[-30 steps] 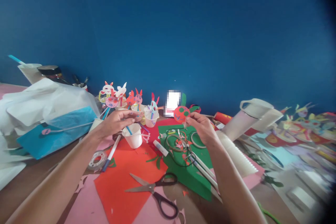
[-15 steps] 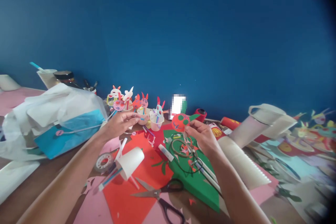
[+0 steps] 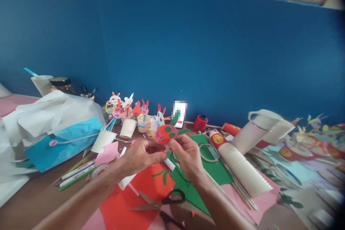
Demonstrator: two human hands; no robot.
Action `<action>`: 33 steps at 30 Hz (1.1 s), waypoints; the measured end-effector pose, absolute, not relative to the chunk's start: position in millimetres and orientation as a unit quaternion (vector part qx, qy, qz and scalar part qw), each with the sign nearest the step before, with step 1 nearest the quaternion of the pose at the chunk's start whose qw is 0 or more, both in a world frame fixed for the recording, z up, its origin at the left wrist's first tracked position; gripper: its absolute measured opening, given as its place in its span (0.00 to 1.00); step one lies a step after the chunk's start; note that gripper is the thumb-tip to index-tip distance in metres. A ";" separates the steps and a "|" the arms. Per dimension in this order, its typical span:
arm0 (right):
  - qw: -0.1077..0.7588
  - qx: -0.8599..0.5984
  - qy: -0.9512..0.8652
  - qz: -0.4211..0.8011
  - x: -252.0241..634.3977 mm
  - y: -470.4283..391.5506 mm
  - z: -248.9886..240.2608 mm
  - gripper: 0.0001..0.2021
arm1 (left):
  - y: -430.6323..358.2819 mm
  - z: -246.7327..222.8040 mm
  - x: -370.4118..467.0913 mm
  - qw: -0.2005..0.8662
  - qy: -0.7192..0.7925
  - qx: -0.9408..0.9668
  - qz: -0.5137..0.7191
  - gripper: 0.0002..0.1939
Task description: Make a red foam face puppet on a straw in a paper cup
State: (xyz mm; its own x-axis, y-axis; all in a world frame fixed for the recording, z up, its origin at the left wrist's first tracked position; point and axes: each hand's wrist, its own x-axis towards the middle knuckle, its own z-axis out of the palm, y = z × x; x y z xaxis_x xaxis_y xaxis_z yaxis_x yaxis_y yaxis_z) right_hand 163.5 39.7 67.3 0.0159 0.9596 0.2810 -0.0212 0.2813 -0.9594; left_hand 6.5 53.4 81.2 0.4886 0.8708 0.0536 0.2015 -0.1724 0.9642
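Scissors [image 3: 156, 205] lie nearest, blades parted, across the right edge of an orange-red paper sheet [image 3: 121, 217] (the bottom of the view cuts off one black handle loop). Past them, a white glue stick [image 3: 169, 164] shows just below the hands, near the left edge of a green paper sheet [image 3: 218, 174]. Towards the table's left side, capped markers [image 3: 78, 172] rest beside a tape roll [image 3: 99, 170].

Above all this the right hand [image 3: 187, 151] pinches an orange-red paper cutout [image 3: 161, 133] between thumb and fingers at its lower right. The cutout is a rounded disc, clear of the table [image 3: 37, 194], bearing green round spots and fine blue-purple drawn lines, with two leaf-shaped green ears, one upright, one slanting out to the right. Close against it, the left hand [image 3: 141, 154] curls its fingers towards its thumb; whether it grips anything I cannot tell.

Along the table's far edge, paper cups [image 3: 128, 128] hold rabbit-like cutouts [image 3: 145, 107] in red, pink, white and pale blue, and a phone [image 3: 182, 109] with a blurred screen leans at the foot of the blue wall [image 3: 167, 43]. A white jug [image 3: 252, 133] is tilted towards the far right corner.
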 end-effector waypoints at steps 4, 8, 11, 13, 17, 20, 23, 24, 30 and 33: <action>0.579 -0.415 -0.536 0.453 159.0 39.7 63.2 0.09 | 55.3 75.5 11.4 0.535 0.357 0.672 0.368 0.11; 0.598 -0.433 -0.510 0.441 167.3 47.0 64.4 0.09 | 70.4 81.7 -15.6 0.408 0.426 0.737 0.330 0.10; 0.570 -0.435 -0.526 0.457 167.8 51.3 58.2 0.09 | 87.4 87.1 -47.1 0.325 0.488 0.762 0.275 0.15; 0.543 -0.429 -0.535 0.486 161.4 51.1 49.7 0.09 | 97.8 87.1 -64.0 0.263 0.524 0.779 0.224 0.17; 0.496 -0.415 -0.557 0.521 143.9 47.5 31.4 0.09 | 111.3 80.1 -78.4 0.162 0.539 0.787 0.253 0.10; 0.482 -0.419 -0.562 0.526 136.8 46.2 21.0 0.09 | 115.1 75.0 -79.8 0.125 0.561 0.772 0.271 0.13; 0.474 -0.411 -0.567 0.533 132.6 46.0 9.6 0.10 | 115.6 74.8 -81.4 0.094 0.584 0.770 0.239 0.11; 0.472 -0.410 -0.567 0.537 130.9 46.0 5.4 0.10 | 115.3 75.9 -82.1 0.083 0.587 0.772 0.231 0.14; 0.461 -0.433 -0.594 0.497 111.7 53.7 -3.5 0.09 | 111.2 86.0 -82.1 0.124 0.601 0.718 0.328 0.18; 0.454 -0.422 -0.650 0.440 98.0 65.1 2.7 0.09 | 109.3 89.8 -79.8 0.197 0.588 0.676 0.398 0.16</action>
State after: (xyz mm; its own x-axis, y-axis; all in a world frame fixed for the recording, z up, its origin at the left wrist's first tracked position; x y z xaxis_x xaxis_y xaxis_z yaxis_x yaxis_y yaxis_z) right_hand 98.0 65.1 2.7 -0.2325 0.9477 0.2188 0.1480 0.2568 -0.9550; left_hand -79.8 109.3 89.8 -0.0094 0.9518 0.3067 0.6382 -0.2304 0.7346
